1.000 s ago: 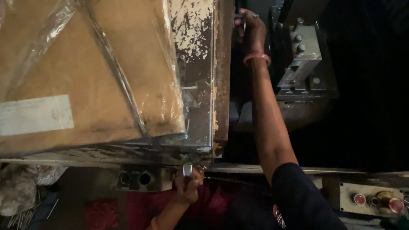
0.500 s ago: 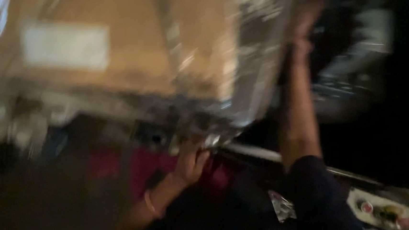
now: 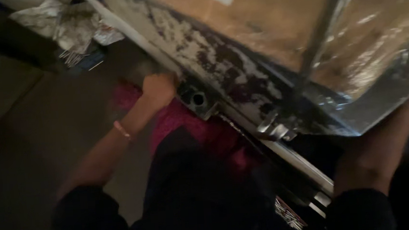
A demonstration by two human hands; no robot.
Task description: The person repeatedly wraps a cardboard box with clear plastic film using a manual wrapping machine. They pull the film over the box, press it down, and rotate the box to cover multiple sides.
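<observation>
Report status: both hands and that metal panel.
Left hand closed at the worn metal panel edge. Right hand hidden behind panel, forearm reaching up. Plastic-wrapped board on top.

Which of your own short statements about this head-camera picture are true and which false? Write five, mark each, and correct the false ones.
1. The left hand is at the lower edge of the worn metal frame. True.
2. The left wrist bears a pink band. True.
3. The right hand is in plain view, holding a hammer. False: only the right forearm shows; the hand is hidden behind the frame.
4. The brown board lies under clear plastic film. True.
5. The cloth below the frame is green. False: it is pink.
</observation>
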